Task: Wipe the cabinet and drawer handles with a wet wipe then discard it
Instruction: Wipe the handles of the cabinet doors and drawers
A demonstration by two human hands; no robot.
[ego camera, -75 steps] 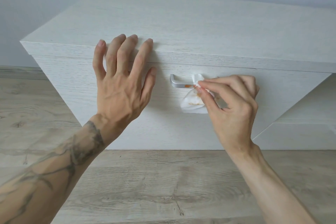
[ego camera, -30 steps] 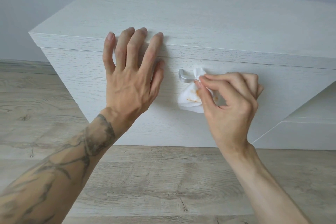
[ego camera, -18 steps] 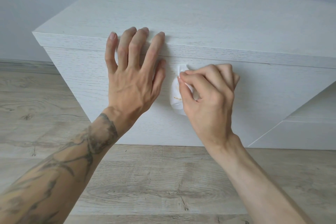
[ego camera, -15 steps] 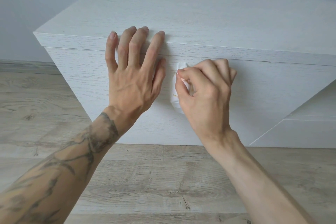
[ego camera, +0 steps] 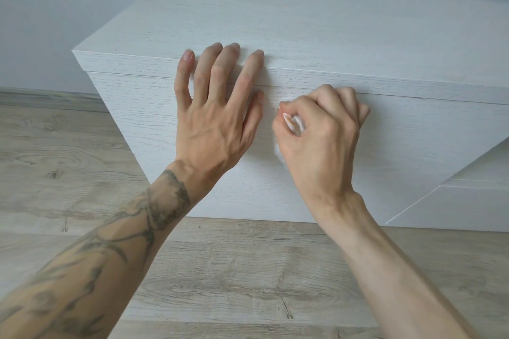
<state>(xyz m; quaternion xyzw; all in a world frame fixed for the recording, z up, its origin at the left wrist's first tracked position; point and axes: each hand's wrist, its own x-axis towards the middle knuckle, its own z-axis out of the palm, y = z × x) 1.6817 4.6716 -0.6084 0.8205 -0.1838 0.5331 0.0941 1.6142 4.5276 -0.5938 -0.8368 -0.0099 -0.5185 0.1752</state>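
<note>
A low white wood-grain cabinet [ego camera: 413, 129] stands against the wall, its drawer front facing me. My right hand [ego camera: 322, 135] is curled round a crumpled white wet wipe [ego camera: 298, 124] with an orange stain, pressed against the upper drawer front. That hand and the wipe hide the metal drawer handle. My left hand [ego camera: 217, 113] lies flat on the drawer front just left of it, fingers spread and straight, the fingertips reaching the edge of the cabinet top.
The floor [ego camera: 234, 278] is pale wood-look laminate, with a grey skirting board [ego camera: 49, 96] along the wall at the left. A lower white cabinet section [ego camera: 468, 201] sits at the right.
My right hand slid the wipe left along the handle until it covered the handle's left end. The left hand stayed flat on the drawer front.
</note>
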